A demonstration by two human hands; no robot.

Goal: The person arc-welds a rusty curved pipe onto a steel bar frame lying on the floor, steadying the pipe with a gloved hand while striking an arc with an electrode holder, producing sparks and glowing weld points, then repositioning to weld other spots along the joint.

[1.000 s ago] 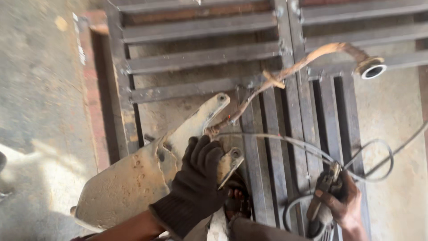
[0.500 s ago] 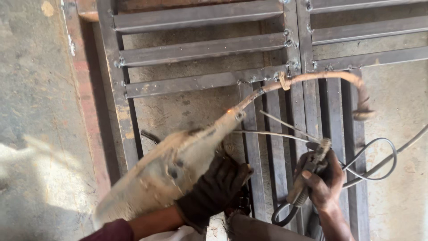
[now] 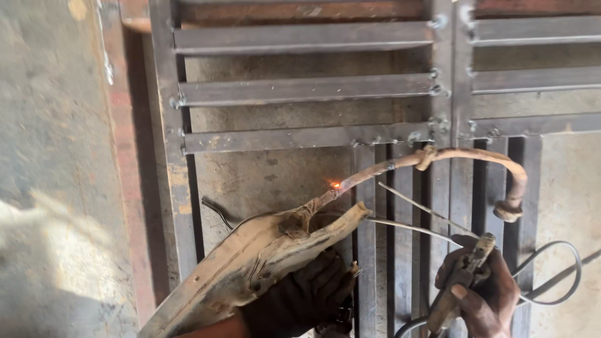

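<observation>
Your gloved left hand (image 3: 300, 294) grips the shield (image 3: 263, 256) low over the steel frame (image 3: 300, 138), bare right hand (image 3: 479, 291) clenched round the rod holder (image 3: 460, 285); that spark (image 3: 336, 185) risks burning exposed skin, flashing unshielded eyes.

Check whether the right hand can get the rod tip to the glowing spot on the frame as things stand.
Probably yes: the right hand holds the rod, whose tip sits beside the glowing spot; the shield lies below the path.
</observation>
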